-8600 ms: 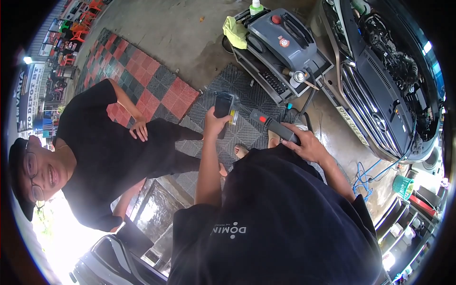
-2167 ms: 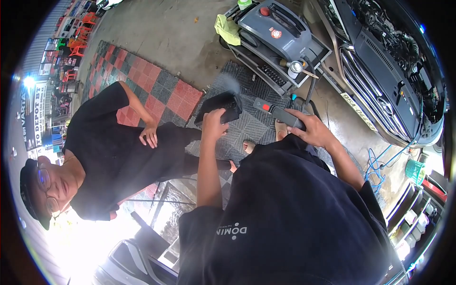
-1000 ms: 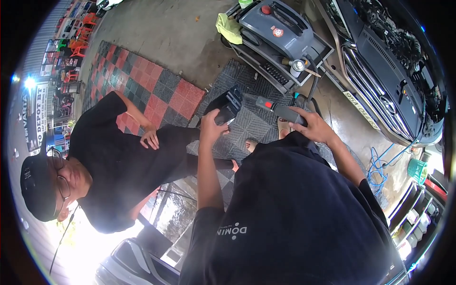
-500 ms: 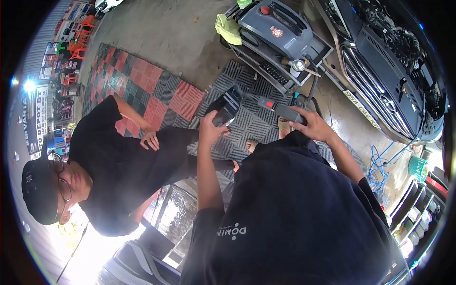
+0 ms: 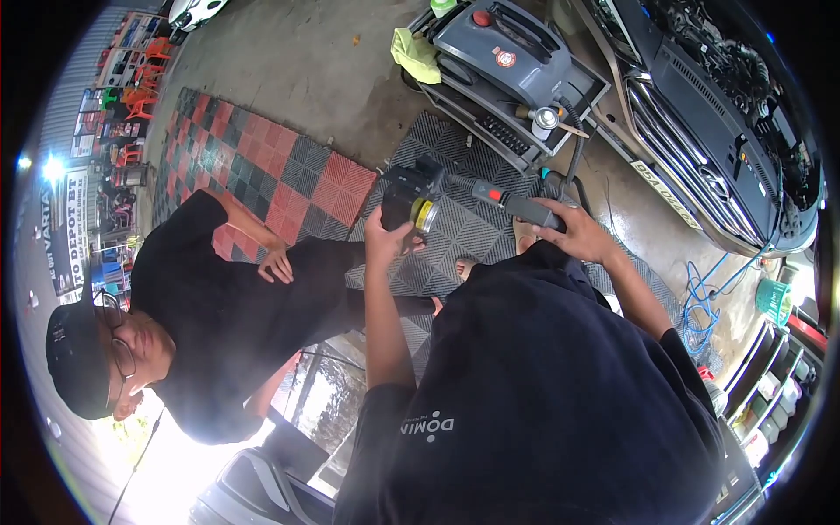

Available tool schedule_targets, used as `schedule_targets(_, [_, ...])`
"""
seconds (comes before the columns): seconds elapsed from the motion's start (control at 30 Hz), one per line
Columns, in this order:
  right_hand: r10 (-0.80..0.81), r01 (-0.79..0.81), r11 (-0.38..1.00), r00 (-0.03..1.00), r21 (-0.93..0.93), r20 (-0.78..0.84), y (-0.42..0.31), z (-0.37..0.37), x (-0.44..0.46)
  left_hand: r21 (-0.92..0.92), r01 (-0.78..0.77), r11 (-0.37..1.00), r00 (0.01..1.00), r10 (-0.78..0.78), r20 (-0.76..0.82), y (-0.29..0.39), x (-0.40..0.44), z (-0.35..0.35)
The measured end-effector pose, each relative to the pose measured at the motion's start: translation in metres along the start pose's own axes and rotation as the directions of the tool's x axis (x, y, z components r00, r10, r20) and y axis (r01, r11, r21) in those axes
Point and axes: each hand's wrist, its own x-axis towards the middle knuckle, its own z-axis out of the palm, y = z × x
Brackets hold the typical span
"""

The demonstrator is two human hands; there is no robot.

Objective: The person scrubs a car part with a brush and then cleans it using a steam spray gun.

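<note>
My left hand is closed round a black car part, boxy at one end. Its round, metal-rimmed end carries a yellow label and faces right; I cannot make out its exact kind. My right hand grips the grey handle of a spray gun with a red button. The gun's narrow tip points left at the black part, very close to it; whether they touch I cannot tell. Both are held above the dark floor tiles, in front of my body.
A grey machine with a hose stands on a cart beside a yellow cloth and a spray can. At right is a car with its bonnet up. A co-worker stands at left. Blue hose lies on the floor.
My left hand has turned the black part, so its yellow-labelled round end now shows. The spray gun in my right hand has hardly moved.
</note>
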Motion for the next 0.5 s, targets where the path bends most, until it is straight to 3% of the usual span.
schedule_targets(0.03, [-0.008, 0.007, 0.999, 1.000, -0.036, -0.022, 0.001, 0.002, 0.000, 0.000, 0.000, 1.000, 1.000, 0.000, 0.002, 0.006, -0.001, 0.002])
schedule_targets(0.1, [-0.015, 0.011, 0.997, 0.999, -0.074, -0.046, -0.001, 0.001, -0.002, -0.185, 0.112, 0.976, 0.993, -0.116, -0.010, 0.017, -0.002, 0.007])
schedule_targets(0.23, [-0.037, 0.037, 0.999, 0.999, -0.015, 0.006, -0.011, 0.000, -0.005, -0.157, 0.095, 0.983, 0.995, -0.098, -0.011, 0.021, -0.002, 0.009])
schedule_targets(0.3, [-0.058, 0.059, 0.998, 0.998, -0.030, 0.007, -0.014, 0.000, -0.008, -0.224, 0.212, 0.951, 0.971, -0.232, -0.066, 0.029, -0.005, 0.011])
schedule_targets(0.5, [-0.126, 0.125, 0.990, 0.992, -0.058, -0.004, -0.020, 0.001, -0.009, -0.256, 0.232, 0.938, 0.961, -0.262, -0.090, 0.031, -0.007, 0.012])
